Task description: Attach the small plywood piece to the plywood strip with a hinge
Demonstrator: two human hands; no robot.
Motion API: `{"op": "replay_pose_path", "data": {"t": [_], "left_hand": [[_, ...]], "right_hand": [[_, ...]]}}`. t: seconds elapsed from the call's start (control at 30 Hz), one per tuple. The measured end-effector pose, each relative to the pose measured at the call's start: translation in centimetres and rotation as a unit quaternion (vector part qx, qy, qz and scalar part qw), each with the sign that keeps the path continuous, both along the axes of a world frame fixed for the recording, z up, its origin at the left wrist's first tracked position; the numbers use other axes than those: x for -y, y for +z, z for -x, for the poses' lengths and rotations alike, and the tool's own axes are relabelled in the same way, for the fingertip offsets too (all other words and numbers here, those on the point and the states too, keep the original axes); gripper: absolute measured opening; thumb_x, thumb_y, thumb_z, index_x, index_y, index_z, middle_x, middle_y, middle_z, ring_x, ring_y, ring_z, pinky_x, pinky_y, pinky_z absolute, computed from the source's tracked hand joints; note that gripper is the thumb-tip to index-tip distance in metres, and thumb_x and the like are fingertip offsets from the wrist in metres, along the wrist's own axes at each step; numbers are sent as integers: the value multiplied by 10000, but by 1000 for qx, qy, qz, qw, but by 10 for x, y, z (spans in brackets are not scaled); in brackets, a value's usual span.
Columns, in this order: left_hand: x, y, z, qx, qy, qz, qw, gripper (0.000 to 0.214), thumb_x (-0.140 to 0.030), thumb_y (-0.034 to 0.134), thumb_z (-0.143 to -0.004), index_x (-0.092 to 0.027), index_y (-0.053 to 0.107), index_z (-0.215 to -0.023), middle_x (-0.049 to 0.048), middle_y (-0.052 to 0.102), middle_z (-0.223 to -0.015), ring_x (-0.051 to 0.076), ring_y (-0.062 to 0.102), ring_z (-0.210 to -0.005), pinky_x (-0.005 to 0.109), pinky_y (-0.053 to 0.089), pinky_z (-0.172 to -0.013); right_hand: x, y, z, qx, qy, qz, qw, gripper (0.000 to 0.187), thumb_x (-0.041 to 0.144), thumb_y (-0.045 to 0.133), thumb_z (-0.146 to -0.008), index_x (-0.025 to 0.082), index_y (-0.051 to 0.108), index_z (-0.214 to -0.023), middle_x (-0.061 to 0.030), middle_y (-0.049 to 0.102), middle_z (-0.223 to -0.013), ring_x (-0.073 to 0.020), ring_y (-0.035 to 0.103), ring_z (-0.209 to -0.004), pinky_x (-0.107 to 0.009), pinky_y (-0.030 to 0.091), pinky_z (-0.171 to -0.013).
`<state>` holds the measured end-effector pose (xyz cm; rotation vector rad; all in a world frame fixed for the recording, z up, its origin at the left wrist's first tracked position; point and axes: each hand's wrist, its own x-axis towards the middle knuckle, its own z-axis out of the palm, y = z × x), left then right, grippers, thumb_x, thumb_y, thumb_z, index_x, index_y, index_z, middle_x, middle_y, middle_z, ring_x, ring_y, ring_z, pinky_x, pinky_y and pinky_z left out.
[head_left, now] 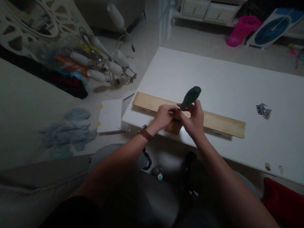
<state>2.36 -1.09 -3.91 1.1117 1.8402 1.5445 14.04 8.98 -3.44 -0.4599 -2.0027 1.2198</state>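
A screwdriver with a dark green handle stands tilted over a long wooden board, its tip hidden by my fingers. My right hand is closed, thumb and fingers around the screwdriver just below its handle. Against it, my left hand pinches close to the screwdriver's lower end; whatever sits between its fingertips is too small to make out. A short wooden piece juts from the board's near side beneath both hands. The board lies along the near edge of a white table.
Small metal parts lie on the table's right side. To the left stand a lamp with several white shades, a white box and a grey cloth heap. A pink basket is at the back; red fabric lies at lower right.
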Motion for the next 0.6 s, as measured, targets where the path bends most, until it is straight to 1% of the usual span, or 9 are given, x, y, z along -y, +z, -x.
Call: {"op": "replay_pose_path", "data": {"t": [0.1,0.17,0.27,0.33,0.43,0.53,0.6], "left_hand": [[1,-1,-1,-18,19,-5,1000,166,13,714,-801,-137,778,-766,16,804,-802,162,740,-791,254,547,-773],[2,1,0,-20,9,-10,1000,140,-11,735,-803,-142,785,-796,22,813,-830,166,746,-810,263,560,-798],[2,2,4,-2,-26,-20,999,144,-33,738,-822,-140,808,-887,52,835,-920,183,768,-886,284,578,-850],[2,0,5,10,-40,-23,999,145,-35,725,-837,-135,814,-892,62,839,-927,187,773,-892,285,581,-847],[1,-3,4,-8,-21,-17,1000,182,4,693,-826,-140,803,-821,44,832,-867,177,766,-846,275,573,-816],[2,-3,2,-21,5,-12,1000,197,26,691,-802,-146,787,-783,21,817,-821,164,757,-810,265,571,-801],[2,-1,2,-14,-4,-15,1000,179,15,704,-807,-142,791,-807,27,821,-841,165,762,-822,264,576,-810]], "right_hand": [[0,0,0,6,-38,-12,999,491,343,788,-849,290,574,-1288,7,736,-951,-198,731,-845,-343,621,-748],[0,1,-1,17,-55,-29,998,499,332,780,-856,285,582,-1312,10,723,-910,-205,725,-814,-346,611,-725],[0,2,-4,16,-41,-36,998,535,319,741,-898,291,551,-1398,-10,741,-955,-230,752,-875,-384,621,-774],[1,2,-4,9,-22,-32,999,535,326,718,-924,299,528,-1424,-17,754,-1002,-234,762,-915,-412,629,-833],[1,2,-2,-3,-4,-15,1000,528,333,750,-897,294,538,-1379,-23,761,-1051,-227,760,-945,-406,633,-843],[1,1,0,0,-34,-9,999,490,323,786,-854,283,573,-1293,5,735,-952,-205,740,-863,-361,620,-771],[1,1,-1,12,-58,-23,998,469,312,787,-851,279,590,-1275,17,716,-890,-199,725,-812,-354,608,-749]]}}
